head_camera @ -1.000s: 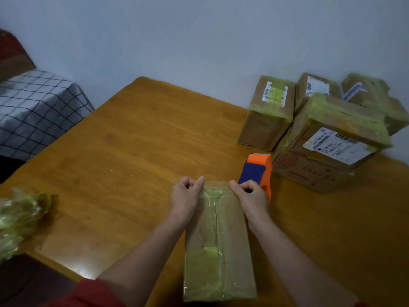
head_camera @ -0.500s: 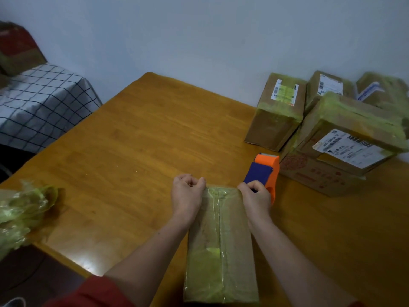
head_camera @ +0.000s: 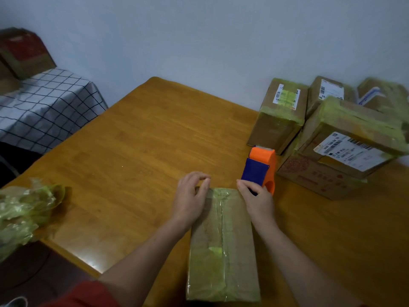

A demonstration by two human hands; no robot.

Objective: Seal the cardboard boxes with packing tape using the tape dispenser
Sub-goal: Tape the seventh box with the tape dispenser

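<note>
A long cardboard box [head_camera: 223, 247] wrapped in yellowish tape lies lengthwise in front of me on the wooden table [head_camera: 143, 151]. A clear strip of tape runs along its top seam. My left hand [head_camera: 190, 196] rests at the box's far left corner, fingers loosely curved and holding nothing that I can see. At the far right corner, my right hand [head_camera: 257, 201] has its fingers curled round the lower blue part of the orange and blue tape dispenser [head_camera: 262, 165]. The dispenser stands just behind the box's far end.
Several taped cardboard boxes [head_camera: 345, 138] with shipping labels are stacked at the table's back right against the wall. A heap of crumpled yellowish tape [head_camera: 24, 211] lies on the table's left corner. A surface under a checked cloth [head_camera: 44, 107] stands at the left.
My left hand has loosened from a tight fist at the box's far corner into a looser curve. My right hand and the dispenser stay at the far right corner.
</note>
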